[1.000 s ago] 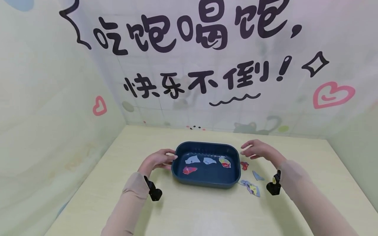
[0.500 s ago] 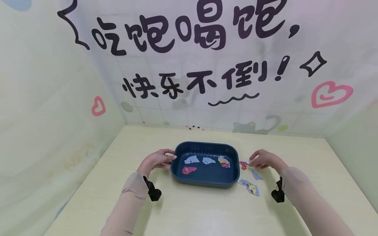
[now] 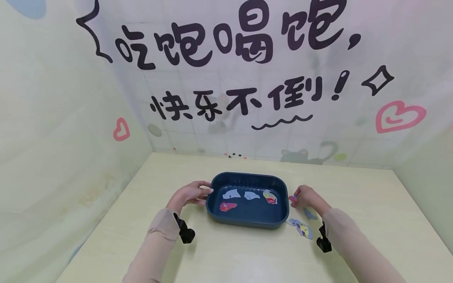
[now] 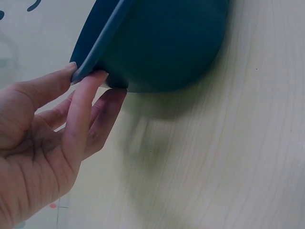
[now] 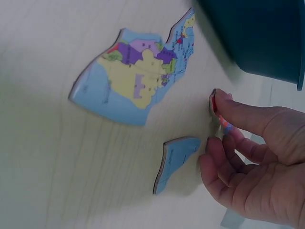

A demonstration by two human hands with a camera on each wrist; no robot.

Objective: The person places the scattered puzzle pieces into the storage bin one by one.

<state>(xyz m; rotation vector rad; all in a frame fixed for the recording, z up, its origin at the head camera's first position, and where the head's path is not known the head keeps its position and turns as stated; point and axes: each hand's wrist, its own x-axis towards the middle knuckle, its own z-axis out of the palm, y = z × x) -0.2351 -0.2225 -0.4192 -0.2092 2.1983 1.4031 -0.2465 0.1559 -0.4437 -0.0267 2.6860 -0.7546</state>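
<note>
A dark blue rectangular basin [image 3: 253,215] stands on the table. My left hand [image 3: 191,194] pinches its left rim [image 4: 105,40] between thumb and fingers. At the right side of the basin, my right hand [image 3: 308,195] pinches a small red map puzzle piece [image 3: 292,199] between thumb and fingers. In the right wrist view, this puzzle piece is tilted up and partly covered by the thumb. Close by on the table lie a plain blue puzzle piece [image 5: 177,158] and a larger yellow, purple and blue map piece [image 5: 138,78].
Inside the basin lie two pale blue pieces [image 3: 231,193], a red and pink piece [image 3: 227,206] and a yellow and red piece [image 3: 270,197]. A printed cloth wall [image 3: 212,135] rises behind the light wooden table [image 3: 244,251].
My right hand has come down beside the basin and taken hold of the red puzzle piece, which now tilts up. My left hand keeps its place at the rim.
</note>
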